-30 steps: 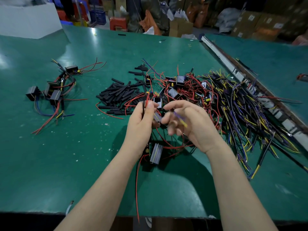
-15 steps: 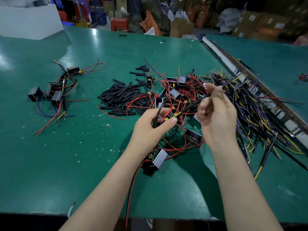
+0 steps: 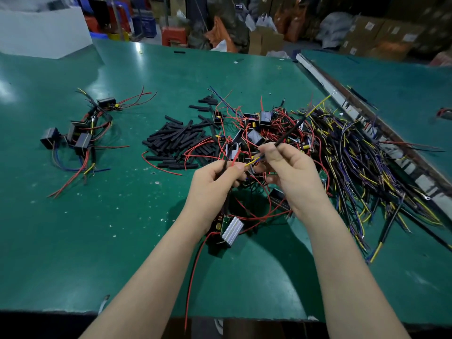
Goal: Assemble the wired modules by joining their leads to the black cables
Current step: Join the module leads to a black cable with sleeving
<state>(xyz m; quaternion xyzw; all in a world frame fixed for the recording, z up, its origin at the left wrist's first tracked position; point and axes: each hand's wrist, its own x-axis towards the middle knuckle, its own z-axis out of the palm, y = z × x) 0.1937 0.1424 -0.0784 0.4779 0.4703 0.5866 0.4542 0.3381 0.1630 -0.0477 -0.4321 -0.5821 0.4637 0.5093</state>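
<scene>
Hands are working close together over the middle of the green tabletop point(image 3: 122, 228), each clamped on wire. The left hand point(image 3: 215, 177) is pinching a module's red lead point(image 3: 234, 156) with a thin black piece beside it, while that module point(image 3: 231, 231) is hanging below the wrist. The right hand point(image 3: 291, 172) is gripping one black cable point(image 3: 289, 132) near its end. The cable's long axis is running diagonally, its yellow tip pointing near-left toward the lead, its other end pointing far-right over the cable heap point(image 3: 367, 167). Progress looks early, I'd say: a small cluster of joined modules point(image 3: 78, 133) is lying far left, while many loose modules point(image 3: 256, 128) and sleeves point(image 3: 176, 140) are waiting at center. This joint isn't made yet.
</scene>
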